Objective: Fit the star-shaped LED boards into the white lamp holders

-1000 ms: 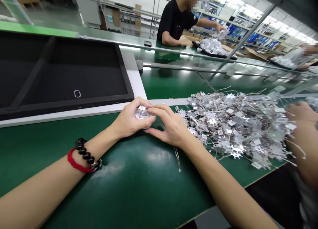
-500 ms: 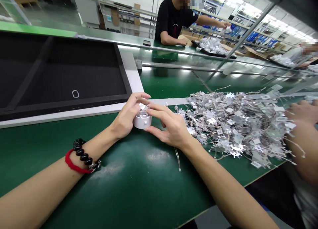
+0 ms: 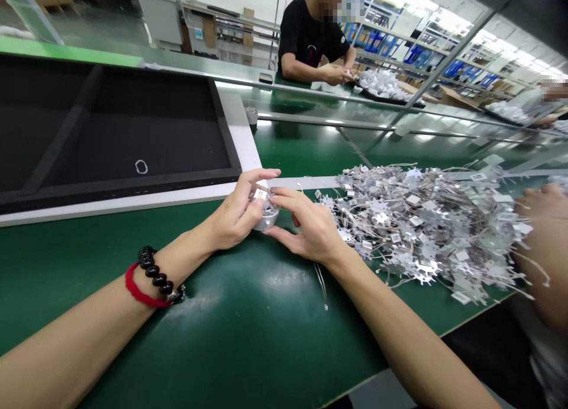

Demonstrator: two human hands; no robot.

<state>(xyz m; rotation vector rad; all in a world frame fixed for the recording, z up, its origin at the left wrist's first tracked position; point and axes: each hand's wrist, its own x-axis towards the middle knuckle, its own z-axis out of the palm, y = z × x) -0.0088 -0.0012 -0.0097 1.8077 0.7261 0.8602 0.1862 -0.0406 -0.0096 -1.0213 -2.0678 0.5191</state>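
Perhaps lamp housing [image 3: 267, 219] — half behind fingers [image 3: 258, 175]

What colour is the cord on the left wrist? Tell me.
Red cord, beside black beads, behind the left hand gripping the housing; head view shows it best.

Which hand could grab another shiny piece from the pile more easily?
Probably the right: the left hand and right hand both hold the round white housing, but the right lies beside the pile.

The small housing [image 3: 265, 215] looks like matt white plastic; the heaped star-shaped parts [image 3: 426, 219] shine like thin metal; the green table [image 3: 248, 320] is smooth and glossy.
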